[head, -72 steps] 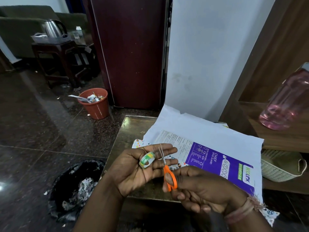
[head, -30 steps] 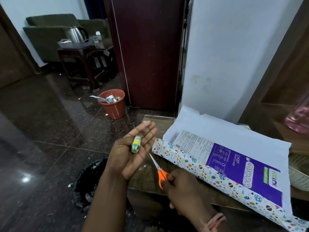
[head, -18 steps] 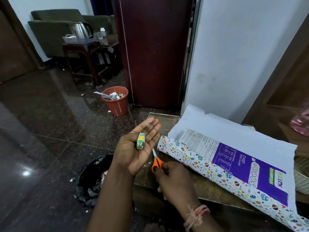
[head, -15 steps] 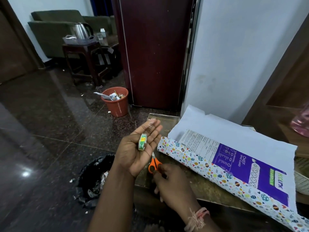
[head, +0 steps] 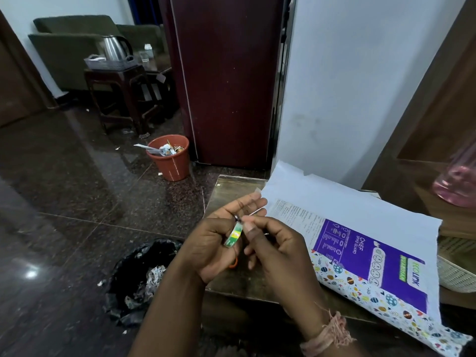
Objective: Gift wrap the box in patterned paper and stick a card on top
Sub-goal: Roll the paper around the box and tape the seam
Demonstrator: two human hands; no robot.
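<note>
My left hand (head: 211,244) holds a small green and yellow tape roll (head: 234,234) on edge above the table's near left corner. The thumb and fingers of my right hand (head: 277,244) pinch at the top of the roll, where the tape end is. An orange scissors handle (head: 233,264) peeks out below my hands. The purple box (head: 373,251) lies on the wrapping paper (head: 347,204), white side up. The paper's patterned edge (head: 360,295) is folded up against the box's near side. No card is in view.
The wooden table (head: 231,186) stands against a white wall. On the floor are an orange bin (head: 170,161) and a black bag bin (head: 136,276) to the left. A white basket (head: 453,271) and a pink bottle (head: 458,181) are at the right.
My right hand let go of the orange scissors on the table and rose to the tape roll. It now pinches at the roll in my left hand.
</note>
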